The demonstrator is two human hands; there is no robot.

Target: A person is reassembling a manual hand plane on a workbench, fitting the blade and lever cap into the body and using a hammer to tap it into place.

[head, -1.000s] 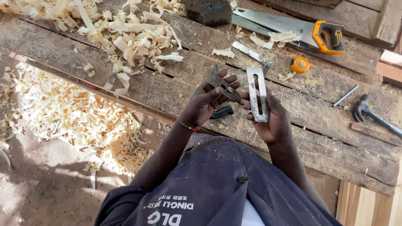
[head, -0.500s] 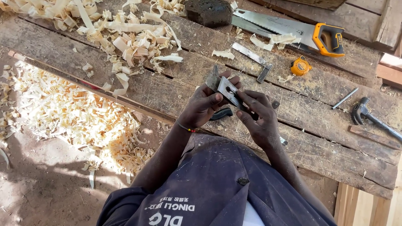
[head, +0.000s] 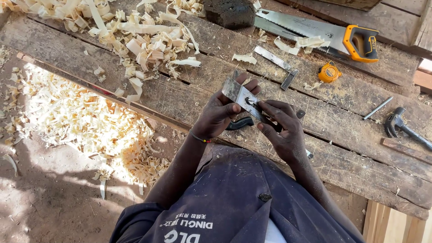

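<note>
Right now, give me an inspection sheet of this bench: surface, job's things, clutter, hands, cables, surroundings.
Surface: rough plank workbench, weathered, gaps between boards.
Job's things: flat metal plane blade, held over the bench in both hands; a dark handled tool lies on the bench under the hands.
Clutter: wood shavings heaped on the bench; handsaw, orange tape measure, try square, hammer, metal punch, dark block.
Hands: left hand grips the blade's upper end; right hand pinches its lower end.
Cables: nothing seen.
Surroundings: dirt floor with more shavings beside the bench.
</note>
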